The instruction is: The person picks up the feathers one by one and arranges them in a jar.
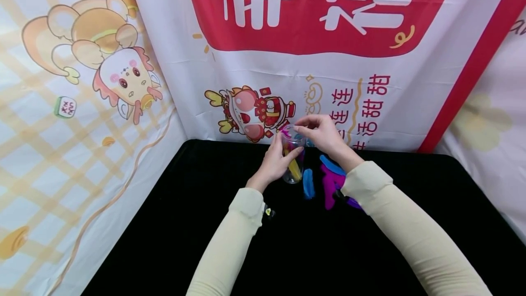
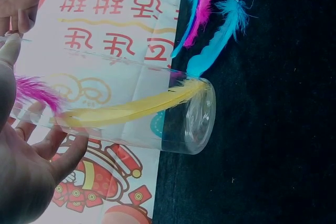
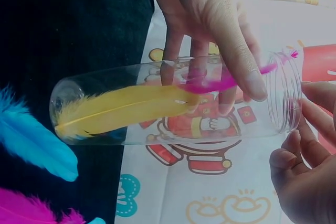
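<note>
A clear plastic jar (image 3: pixel 142 74) with a threaded mouth stands upright at the far edge of the black table. My left hand (image 1: pixel 274 162) grips its side, thumb on one face and fingers round the other. Inside lies a yellow feather (image 3: pixel 126 109), reaching down to the jar's base. Above it a magenta feather (image 3: pixel 212 84) slants up toward the mouth, its tip at the rim. At the open mouth, my right hand (image 1: pixel 325 137) pinches the rim between thumb and curled fingers.
Right of the jar, a blue feather (image 1: pixel 308 184) lies close to its base. Farther right are a magenta feather (image 1: pixel 330 191), another blue feather (image 1: pixel 332 165) and a purple feather (image 1: pixel 354 203), partly hidden by the right sleeve. A printed cloth (image 1: pixel 255 76) hangs behind the table (image 1: pixel 197 223).
</note>
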`<state>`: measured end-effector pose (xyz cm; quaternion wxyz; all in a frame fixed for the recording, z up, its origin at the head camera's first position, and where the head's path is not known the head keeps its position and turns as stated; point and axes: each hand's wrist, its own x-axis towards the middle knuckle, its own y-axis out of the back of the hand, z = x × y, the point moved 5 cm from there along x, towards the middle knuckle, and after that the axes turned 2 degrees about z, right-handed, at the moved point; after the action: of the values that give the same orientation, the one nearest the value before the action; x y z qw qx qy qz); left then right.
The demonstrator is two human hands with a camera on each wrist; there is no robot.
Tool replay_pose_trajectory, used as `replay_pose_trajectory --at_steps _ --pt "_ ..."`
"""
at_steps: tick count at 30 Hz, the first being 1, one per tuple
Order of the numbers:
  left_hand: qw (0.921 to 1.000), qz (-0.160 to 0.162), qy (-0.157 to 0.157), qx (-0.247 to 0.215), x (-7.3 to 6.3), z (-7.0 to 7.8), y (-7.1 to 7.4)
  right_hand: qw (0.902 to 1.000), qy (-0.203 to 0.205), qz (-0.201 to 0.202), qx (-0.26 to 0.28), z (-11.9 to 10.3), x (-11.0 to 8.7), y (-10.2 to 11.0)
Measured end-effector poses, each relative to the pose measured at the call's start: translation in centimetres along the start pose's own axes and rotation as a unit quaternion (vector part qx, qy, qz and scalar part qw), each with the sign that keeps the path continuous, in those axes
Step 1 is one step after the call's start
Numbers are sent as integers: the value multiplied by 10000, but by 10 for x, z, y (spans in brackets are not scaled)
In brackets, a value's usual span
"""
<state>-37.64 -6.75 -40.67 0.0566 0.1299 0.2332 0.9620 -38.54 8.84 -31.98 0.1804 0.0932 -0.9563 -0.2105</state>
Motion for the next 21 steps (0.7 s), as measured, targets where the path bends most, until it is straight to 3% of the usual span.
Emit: replay_pose_trajectory --at_steps 11,21 --pt "9998 -43 -183 18 0 -1 3 9907 717 -323 -1110 -18 1 -9" --pt "9998 -57 -203 10 1 -1 1 9888 748 -208 -1274 -18 4 -12"
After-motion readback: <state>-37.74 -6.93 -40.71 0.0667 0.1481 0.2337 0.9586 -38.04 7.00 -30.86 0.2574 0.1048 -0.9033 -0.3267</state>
